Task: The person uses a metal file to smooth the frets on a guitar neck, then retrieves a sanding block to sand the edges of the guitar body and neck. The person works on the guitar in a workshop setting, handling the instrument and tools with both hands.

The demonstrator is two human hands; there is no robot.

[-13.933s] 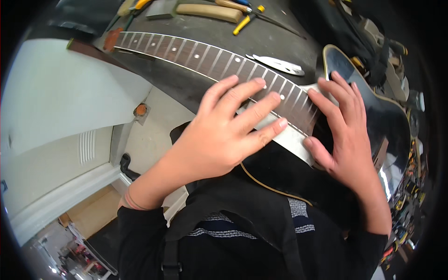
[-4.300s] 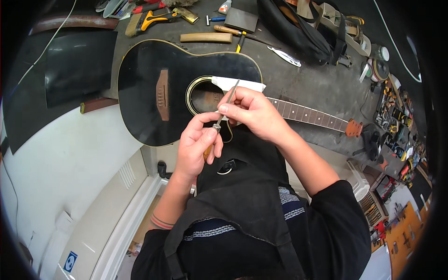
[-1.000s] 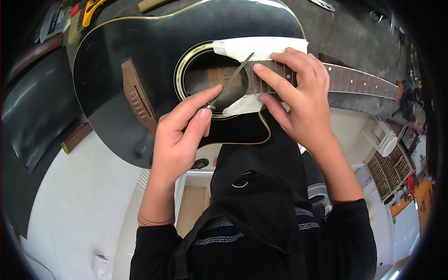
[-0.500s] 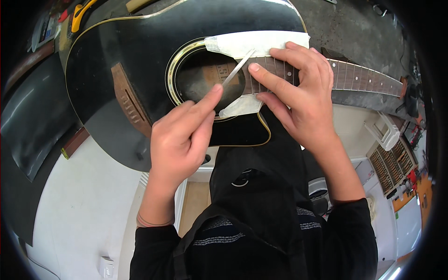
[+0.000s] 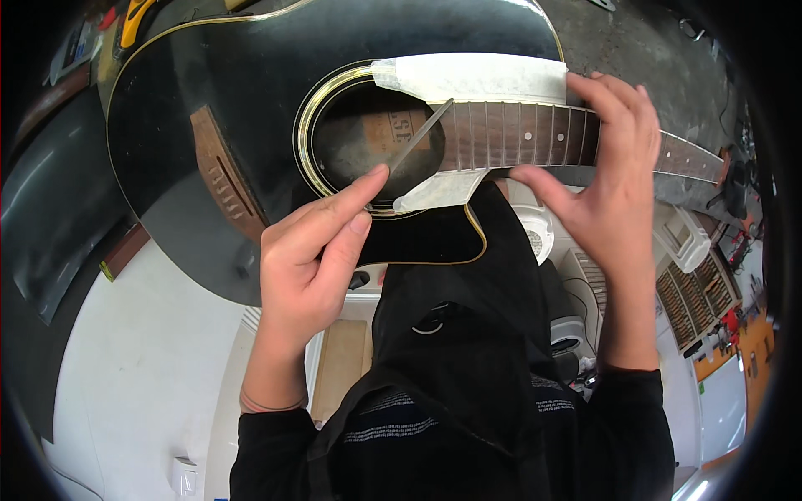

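Note:
A black acoustic guitar lies face up before me, its neck pointing right. My left hand pinches a slim metal file, which slants over the soundhole. The file's tip reaches the soundhole end of the fretboard, by the far strip of white masking tape. Another piece of masking tape covers the top along the near side of the fretboard. My right hand spans the guitar neck, thumb at the near edge and fingers over the far edge. The left fingers partly hide the file's lower end.
The guitar's wooden bridge carries no strings. A yellow-handled tool lies at the far left on the grey bench. At the right are a white stool-like object and a rack of small parts.
My right hand has slid right along the neck, off the frets near the soundhole, and spread wider. The file has shifted slightly, and the guitar has moved a little.

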